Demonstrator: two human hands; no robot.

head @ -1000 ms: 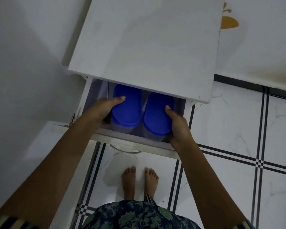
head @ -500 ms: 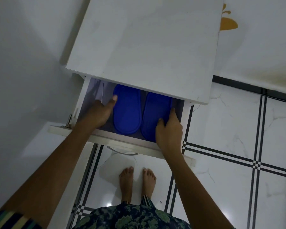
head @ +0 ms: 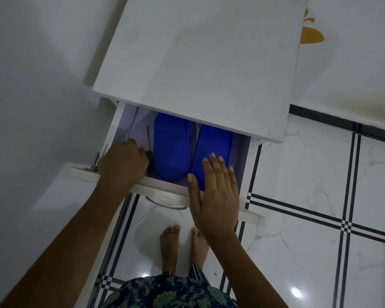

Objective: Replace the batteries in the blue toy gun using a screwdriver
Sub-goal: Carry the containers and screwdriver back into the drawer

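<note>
Left hand curls by the screwdriver at the left edge of the drawer, grip unclear; right hand flat, empty. Probably light and rigid: take its handle.

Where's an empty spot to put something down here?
The cabinet top is bare. In the drawer, only thin strips: between the blue containers, and beside the right wall. The left side is crowded by the screwdriver and left hand.
</note>
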